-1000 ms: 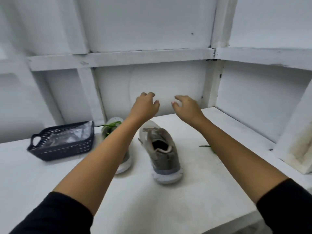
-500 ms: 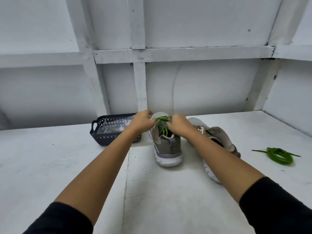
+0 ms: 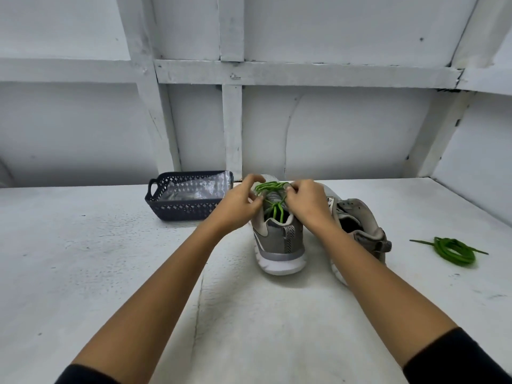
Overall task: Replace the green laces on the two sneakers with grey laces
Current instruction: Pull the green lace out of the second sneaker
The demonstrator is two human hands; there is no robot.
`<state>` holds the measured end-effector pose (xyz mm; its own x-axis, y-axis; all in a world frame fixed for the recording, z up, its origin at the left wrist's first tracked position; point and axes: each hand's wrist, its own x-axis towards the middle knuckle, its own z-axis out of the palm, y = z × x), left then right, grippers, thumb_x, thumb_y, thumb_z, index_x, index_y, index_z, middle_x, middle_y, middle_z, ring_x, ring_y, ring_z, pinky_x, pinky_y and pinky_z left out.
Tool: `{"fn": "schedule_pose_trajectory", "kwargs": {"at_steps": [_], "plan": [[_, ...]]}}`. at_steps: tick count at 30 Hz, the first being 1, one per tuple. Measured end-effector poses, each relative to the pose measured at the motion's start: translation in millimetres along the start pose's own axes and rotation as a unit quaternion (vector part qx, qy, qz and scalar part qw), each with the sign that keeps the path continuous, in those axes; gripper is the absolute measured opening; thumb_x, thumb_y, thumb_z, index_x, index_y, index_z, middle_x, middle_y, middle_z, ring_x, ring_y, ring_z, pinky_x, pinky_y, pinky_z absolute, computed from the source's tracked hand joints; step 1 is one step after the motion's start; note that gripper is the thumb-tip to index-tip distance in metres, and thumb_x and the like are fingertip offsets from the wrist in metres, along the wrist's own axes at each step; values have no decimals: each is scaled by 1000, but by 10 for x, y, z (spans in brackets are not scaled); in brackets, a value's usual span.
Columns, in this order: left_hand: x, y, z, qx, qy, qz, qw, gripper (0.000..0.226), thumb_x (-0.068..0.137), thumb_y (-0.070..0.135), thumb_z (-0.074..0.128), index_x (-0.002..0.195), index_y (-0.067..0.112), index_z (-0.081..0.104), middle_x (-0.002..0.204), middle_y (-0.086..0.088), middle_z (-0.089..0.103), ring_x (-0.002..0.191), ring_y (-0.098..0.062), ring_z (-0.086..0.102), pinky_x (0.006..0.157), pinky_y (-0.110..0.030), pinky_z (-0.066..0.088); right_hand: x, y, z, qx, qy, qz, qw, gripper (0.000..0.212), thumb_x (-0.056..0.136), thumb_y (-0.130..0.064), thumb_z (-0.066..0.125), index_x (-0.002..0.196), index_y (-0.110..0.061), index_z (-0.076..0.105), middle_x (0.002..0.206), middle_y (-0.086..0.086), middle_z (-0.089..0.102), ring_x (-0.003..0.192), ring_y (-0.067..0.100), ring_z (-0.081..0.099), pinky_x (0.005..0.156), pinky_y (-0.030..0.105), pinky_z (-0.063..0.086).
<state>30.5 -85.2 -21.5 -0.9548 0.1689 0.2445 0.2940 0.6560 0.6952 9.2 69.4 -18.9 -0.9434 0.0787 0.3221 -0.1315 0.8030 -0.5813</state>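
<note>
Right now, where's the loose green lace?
The loose green lace lies coiled on the white table at the head view's right, beside the unlaced sneaker.

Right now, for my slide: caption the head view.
Left hand and right hand pinch the green lace on the sneaker.

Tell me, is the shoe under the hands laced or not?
Laced. A green lace crosses the top of the shoe, and the left hand and right hand both pinch it.

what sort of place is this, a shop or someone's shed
Likely a shed-like workroom, though I can't be sure: bare white-painted board walls with exposed framing, and a rough white-painted table with a dark plastic basket on it.
</note>
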Motion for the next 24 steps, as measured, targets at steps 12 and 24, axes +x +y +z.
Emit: {"fn": "schedule_pose_trajectory", "kwargs": {"at_steps": [12, 24], "plan": [[-440, 108, 116, 33, -51, 4, 998, 21, 80, 14, 66, 98, 23, 64, 109, 3, 40, 97, -11, 49, 85, -19, 42, -479, 100, -95, 39, 2, -18, 999, 28, 95, -22, 47, 94, -5, 69, 90, 15, 69, 87, 31, 60, 68, 31, 39], [-383, 58, 454, -134, 119, -24, 984, 19, 93, 26, 57, 83, 11, 63, 90, -4, 50, 79, 4, 52, 65, -3, 36, -488, 181, -312, 70, -116, -95, 986, 36, 90, -24, 57, 126, -28, 58, 114, 7, 52, 96, 18, 55, 90, 26, 41]]}}
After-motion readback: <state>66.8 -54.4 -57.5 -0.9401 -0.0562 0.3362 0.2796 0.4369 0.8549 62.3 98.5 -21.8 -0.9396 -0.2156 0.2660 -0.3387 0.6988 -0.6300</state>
